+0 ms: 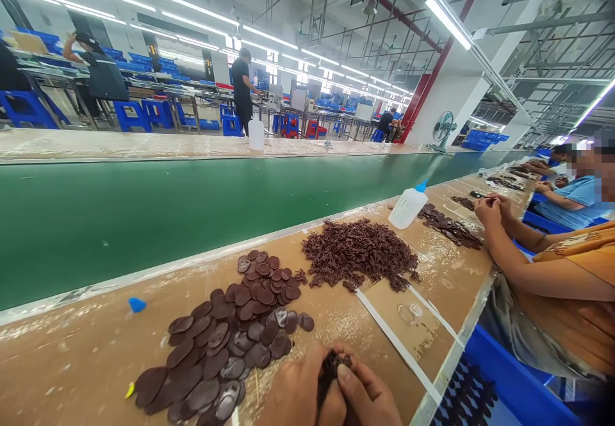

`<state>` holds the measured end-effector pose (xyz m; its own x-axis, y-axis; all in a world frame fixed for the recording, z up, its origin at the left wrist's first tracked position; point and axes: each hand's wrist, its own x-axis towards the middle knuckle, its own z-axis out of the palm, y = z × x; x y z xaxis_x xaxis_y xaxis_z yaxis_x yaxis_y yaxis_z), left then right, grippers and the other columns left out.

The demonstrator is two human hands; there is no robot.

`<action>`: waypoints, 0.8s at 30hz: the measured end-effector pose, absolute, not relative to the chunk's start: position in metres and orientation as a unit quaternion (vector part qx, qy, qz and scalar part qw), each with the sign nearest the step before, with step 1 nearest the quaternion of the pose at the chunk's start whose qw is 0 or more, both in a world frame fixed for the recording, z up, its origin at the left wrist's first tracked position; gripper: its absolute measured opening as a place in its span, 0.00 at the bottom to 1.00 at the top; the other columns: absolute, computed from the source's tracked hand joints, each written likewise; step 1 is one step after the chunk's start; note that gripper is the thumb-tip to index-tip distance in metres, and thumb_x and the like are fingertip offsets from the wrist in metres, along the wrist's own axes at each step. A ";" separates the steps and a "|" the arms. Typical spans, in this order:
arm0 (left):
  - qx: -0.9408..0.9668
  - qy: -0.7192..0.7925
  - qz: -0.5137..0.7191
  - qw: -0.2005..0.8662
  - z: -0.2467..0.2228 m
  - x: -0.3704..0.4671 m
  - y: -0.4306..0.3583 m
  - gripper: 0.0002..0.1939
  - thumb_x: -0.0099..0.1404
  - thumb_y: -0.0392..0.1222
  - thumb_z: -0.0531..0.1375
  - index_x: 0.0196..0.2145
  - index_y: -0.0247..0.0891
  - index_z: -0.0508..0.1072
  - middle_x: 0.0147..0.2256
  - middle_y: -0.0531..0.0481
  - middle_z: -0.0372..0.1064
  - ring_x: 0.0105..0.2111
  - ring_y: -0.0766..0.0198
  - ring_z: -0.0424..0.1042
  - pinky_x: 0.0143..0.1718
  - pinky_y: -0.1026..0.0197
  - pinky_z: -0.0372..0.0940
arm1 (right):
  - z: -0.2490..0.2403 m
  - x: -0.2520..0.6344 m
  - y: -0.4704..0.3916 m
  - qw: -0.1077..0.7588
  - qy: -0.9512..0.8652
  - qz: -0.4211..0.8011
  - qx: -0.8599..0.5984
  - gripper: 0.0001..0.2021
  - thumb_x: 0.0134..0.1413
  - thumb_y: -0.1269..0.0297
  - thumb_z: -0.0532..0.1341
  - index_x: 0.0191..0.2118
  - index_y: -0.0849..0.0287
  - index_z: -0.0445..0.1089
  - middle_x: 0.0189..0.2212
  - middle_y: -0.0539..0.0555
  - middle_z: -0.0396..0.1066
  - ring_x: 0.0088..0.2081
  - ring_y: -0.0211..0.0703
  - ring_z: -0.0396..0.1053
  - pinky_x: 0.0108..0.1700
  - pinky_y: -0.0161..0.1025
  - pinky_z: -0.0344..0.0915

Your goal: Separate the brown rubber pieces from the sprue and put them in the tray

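Observation:
At the bottom of the head view, my left hand [295, 387] and my right hand [369, 393] meet with fingers closed around a small dark brown piece [330, 367]. Its exact shape is mostly covered by my fingers. Just left of my hands spreads a pile of flat brown oval discs [202, 365], some of them shiny. Beyond my hands lies a heap of small curly brown pieces [358, 253]. Behind that heap, a white squeeze bottle [408, 208] with a blue nozzle stands tilted in the view.
A green conveyor belt [192, 202] runs past the brown worktable [72, 362]. On the table lie a blue cap [137, 304] and white strips [398, 343]. At right, a co-worker in an orange shirt [567, 285] sits near a blue crate [509, 375] holding dark parts.

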<state>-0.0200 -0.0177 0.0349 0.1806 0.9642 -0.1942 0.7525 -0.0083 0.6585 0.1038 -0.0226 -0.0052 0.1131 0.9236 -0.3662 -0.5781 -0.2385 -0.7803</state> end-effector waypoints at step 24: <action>0.698 0.585 0.228 0.344 0.054 -0.022 -0.024 0.09 0.67 0.43 0.47 0.41 0.44 0.65 0.34 0.49 0.77 0.36 0.56 0.77 0.38 0.60 0.66 | -0.015 0.106 -0.027 0.606 -0.185 0.619 -0.464 0.19 0.31 0.54 0.78 0.33 0.58 0.83 0.43 0.59 0.77 0.44 0.51 0.73 0.49 0.42 0.69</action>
